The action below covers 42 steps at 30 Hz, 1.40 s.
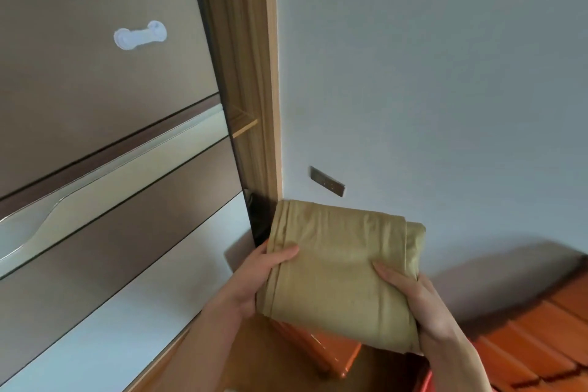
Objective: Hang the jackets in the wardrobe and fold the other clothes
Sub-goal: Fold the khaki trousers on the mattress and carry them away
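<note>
A folded khaki garment (342,267) is held up in front of me, near the wardrobe's right edge. My left hand (259,277) grips its left side, thumb lying on top. My right hand (413,302) holds its right lower side from beneath, thumb pressed on the cloth. The wardrobe (111,124) fills the left of the view, its brown sliding door nearly shut. A narrow gap (245,124) at the door's right shows a wooden shelf edge inside. No jackets are in view.
A white child-lock strap (140,35) is stuck on the wardrobe door. A metal wall socket plate (327,181) sits on the white wall (429,73) just above the garment. An orange wooden nightstand (321,347) stands below my hands, and an orange headboard (541,328) lies at lower right.
</note>
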{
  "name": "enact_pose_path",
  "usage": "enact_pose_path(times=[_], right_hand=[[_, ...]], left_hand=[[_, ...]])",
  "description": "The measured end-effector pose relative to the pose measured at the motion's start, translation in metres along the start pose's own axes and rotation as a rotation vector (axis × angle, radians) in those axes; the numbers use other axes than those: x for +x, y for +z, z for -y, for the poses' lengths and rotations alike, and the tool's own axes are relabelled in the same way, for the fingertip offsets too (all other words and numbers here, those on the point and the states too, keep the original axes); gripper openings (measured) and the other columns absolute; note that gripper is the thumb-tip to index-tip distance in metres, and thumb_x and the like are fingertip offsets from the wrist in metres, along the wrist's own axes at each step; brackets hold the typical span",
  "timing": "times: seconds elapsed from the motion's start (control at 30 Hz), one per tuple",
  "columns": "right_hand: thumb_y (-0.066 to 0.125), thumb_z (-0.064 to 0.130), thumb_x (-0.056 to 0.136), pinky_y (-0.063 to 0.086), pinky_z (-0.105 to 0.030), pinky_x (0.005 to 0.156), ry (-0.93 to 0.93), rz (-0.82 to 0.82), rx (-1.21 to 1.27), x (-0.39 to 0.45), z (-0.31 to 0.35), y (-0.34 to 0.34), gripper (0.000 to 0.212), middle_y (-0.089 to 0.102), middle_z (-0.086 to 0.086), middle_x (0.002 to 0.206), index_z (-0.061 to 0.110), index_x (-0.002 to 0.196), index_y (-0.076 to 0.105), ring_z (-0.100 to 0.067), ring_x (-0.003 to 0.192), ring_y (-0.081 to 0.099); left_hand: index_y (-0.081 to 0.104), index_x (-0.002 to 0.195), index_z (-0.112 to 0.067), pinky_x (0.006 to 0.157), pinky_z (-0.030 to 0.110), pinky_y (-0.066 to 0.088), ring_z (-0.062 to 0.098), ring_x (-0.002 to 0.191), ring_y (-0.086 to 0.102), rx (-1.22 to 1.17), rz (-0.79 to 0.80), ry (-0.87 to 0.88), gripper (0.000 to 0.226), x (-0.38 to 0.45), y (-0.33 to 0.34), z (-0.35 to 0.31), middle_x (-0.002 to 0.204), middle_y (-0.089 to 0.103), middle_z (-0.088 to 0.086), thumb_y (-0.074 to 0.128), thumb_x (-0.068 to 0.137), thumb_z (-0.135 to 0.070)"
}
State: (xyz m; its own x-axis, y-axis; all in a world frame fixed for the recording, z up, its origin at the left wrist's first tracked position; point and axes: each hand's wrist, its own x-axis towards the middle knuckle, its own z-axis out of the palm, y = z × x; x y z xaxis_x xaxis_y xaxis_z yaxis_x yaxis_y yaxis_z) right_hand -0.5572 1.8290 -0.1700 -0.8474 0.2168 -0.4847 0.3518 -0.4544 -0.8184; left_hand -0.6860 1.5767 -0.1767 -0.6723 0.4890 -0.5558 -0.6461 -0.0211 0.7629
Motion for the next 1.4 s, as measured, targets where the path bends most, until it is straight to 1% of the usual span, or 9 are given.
enact_pose_path(times=[0.2, 0.5, 0.7, 0.77, 0.9, 1.0, 1.1, 1.3, 1.4], right_hand=[[0.096, 0.043, 0.063, 0.065, -0.047, 0.077, -0.023, 0.054, -0.121, 0.064, 0.019, 0.030, 0.069, 0.077, -0.014, 0.117, 0.018, 0.122, 0.071, -0.037, 0.105, 0.076], [0.094, 0.032, 0.076, 0.063, -0.046, 0.082, -0.071, 0.068, -0.114, 0.164, 0.049, 0.086, 0.051, 0.074, -0.015, 0.125, 0.023, 0.122, 0.074, -0.038, 0.113, 0.073], [0.097, 0.029, 0.069, 0.063, -0.050, 0.078, -0.093, 0.005, 0.047, 0.204, 0.050, 0.108, 0.054, 0.073, -0.020, 0.126, 0.019, 0.118, 0.076, -0.042, 0.111, 0.073], [0.097, 0.030, 0.069, 0.063, -0.052, 0.078, -0.101, -0.017, 0.098, 0.212, 0.051, 0.111, 0.055, 0.072, -0.020, 0.127, 0.019, 0.119, 0.076, -0.042, 0.112, 0.072], [0.093, 0.029, 0.077, 0.061, -0.055, 0.085, -0.125, -0.069, 0.190, 0.226, 0.051, 0.111, 0.051, 0.071, -0.018, 0.131, 0.022, 0.124, 0.074, -0.041, 0.117, 0.071], [0.092, 0.028, 0.078, 0.060, -0.059, 0.086, -0.129, -0.129, 0.256, 0.235, 0.046, 0.109, 0.050, 0.071, -0.017, 0.131, 0.023, 0.124, 0.074, -0.041, 0.116, 0.071], [0.094, 0.029, 0.075, 0.059, -0.059, 0.086, -0.134, -0.161, 0.271, 0.242, 0.040, 0.108, 0.052, 0.071, -0.016, 0.131, 0.024, 0.123, 0.074, -0.041, 0.115, 0.071], [0.099, 0.030, 0.067, 0.059, -0.061, 0.079, -0.111, -0.183, 0.289, 0.249, 0.043, 0.108, 0.069, 0.074, -0.017, 0.125, 0.020, 0.128, 0.069, -0.043, 0.108, 0.074], [0.100, 0.032, 0.063, 0.060, -0.059, 0.079, -0.121, -0.166, 0.272, 0.252, 0.046, 0.103, 0.073, 0.075, -0.017, 0.124, 0.019, 0.128, 0.069, -0.042, 0.107, 0.074]], left_hand=[[0.070, 0.129, -0.017, 0.079, 0.039, 0.063, 0.031, 0.108, 0.075, -0.058, -0.082, 0.026, 0.066, 0.042, -0.029, -0.039, 0.120, 0.077, 0.012, 0.091, 0.072, -0.042], [0.071, 0.131, -0.020, 0.086, 0.041, 0.063, 0.029, 0.111, 0.074, -0.017, -0.033, 0.050, 0.058, 0.112, -0.083, -0.117, 0.122, 0.076, 0.009, 0.082, 0.083, -0.052], [0.082, 0.111, -0.032, 0.081, 0.033, 0.062, 0.021, 0.111, 0.074, 0.044, 0.039, 0.088, 0.051, 0.169, -0.109, -0.178, 0.119, 0.078, 0.003, 0.045, 0.102, -0.066], [0.081, 0.103, -0.023, 0.084, 0.036, 0.056, 0.025, 0.107, 0.074, 0.352, -0.074, 0.223, 0.044, 0.195, -0.117, -0.192, 0.109, 0.079, 0.004, 0.045, 0.108, -0.047], [0.064, 0.100, -0.025, 0.085, 0.033, 0.044, 0.022, 0.106, 0.063, 1.498, -0.186, 0.536, 0.020, 0.251, -0.144, -0.214, 0.105, 0.069, -0.004, 0.044, 0.104, -0.023], [0.054, 0.141, -0.012, 0.124, 0.042, 0.023, 0.031, 0.140, 0.046, 2.316, -0.281, 0.412, 0.038, 0.294, -0.166, -0.230, 0.142, 0.057, 0.008, 0.042, 0.107, -0.025], [0.050, 0.149, -0.005, 0.123, 0.056, 0.023, 0.036, 0.143, 0.047, 2.950, -0.265, 0.268, 0.044, 0.315, -0.174, -0.245, 0.150, 0.055, 0.015, 0.046, 0.110, -0.023], [0.052, 0.148, -0.009, 0.113, 0.048, 0.039, 0.031, 0.137, 0.053, 2.610, -0.453, 0.358, 0.040, 0.322, -0.175, -0.257, 0.146, 0.057, 0.010, 0.042, 0.111, -0.022], [0.056, 0.143, -0.012, 0.107, 0.043, 0.044, 0.027, 0.131, 0.057, 2.379, -0.500, 0.163, 0.036, 0.312, -0.172, -0.249, 0.139, 0.060, 0.007, 0.046, 0.109, -0.019]])
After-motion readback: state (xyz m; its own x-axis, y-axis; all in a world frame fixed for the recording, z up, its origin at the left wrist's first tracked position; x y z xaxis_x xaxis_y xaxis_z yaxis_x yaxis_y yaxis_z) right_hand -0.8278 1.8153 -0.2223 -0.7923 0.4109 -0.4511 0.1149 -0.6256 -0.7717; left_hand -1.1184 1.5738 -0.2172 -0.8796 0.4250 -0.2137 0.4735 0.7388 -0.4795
